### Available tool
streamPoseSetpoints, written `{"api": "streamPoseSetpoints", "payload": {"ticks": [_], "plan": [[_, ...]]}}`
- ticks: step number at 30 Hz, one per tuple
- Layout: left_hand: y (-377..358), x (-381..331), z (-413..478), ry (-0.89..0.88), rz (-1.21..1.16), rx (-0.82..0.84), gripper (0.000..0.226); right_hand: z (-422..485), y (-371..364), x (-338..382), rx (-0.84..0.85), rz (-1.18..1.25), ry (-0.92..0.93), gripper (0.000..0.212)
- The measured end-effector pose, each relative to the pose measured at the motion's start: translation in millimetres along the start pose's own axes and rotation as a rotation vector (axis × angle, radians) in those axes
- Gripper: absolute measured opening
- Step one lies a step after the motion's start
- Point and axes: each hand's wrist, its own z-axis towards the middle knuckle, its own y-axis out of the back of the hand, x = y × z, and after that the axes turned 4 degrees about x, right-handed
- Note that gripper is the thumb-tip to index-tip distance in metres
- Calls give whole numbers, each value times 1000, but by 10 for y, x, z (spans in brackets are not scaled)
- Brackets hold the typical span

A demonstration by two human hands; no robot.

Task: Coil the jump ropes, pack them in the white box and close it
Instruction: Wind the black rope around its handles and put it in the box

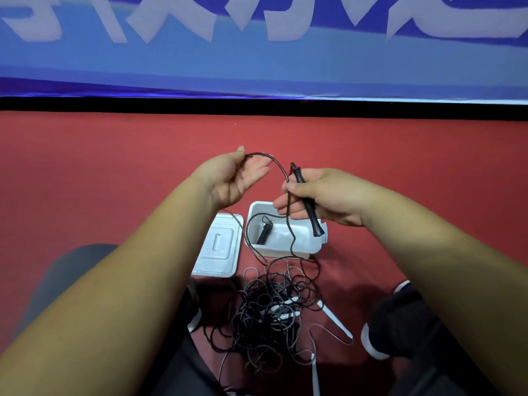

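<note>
Red carpeted floor (114, 172) under a black wall strip (257, 107) and a blue banner (257, 61) with white lettering, open white box (281, 248) on the floor, lid (218, 247) just left of it, tangled jump ropes (271, 310) heaped nearer, right hand (325, 195) clenched round a black handle (310, 212), left hand (228, 178) pinching its cord (278, 164) above the box.

a single wide-angle head view looks forward and down, close over the left hand (228, 178) and right hand (323, 195) at frame centre; red floor (114, 167) below, blue banner (257, 61) along the top.
</note>
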Motion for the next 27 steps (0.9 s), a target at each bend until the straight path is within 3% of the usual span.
{"api": "streamPoseSetpoints", "payload": {"ticks": [2,4,9,13,17,20,23,27], "plan": [[0,26,2,12,215,8,40,-12,-19,-5,-70,79,20,10],[-25,95,-24,41,447,39,32,-7,-21,28,-162,198,58,9],[-1,320,-95,155,1030,253,45,31,15,287,-275,655,230,10],[48,416,-112,139,1154,442,38,-8,56,510,-272,958,362,15],[50,508,-116,114,1183,421,20,-12,110,559,-265,1040,398,14],[43,486,-124,174,1102,362,23,61,207,481,-314,952,298,16],[-9,379,-136,122,943,329,19,102,314,337,-312,628,116,20],[-127,250,-192,37,562,272,17,137,361,84,-227,105,-127,24]]}}
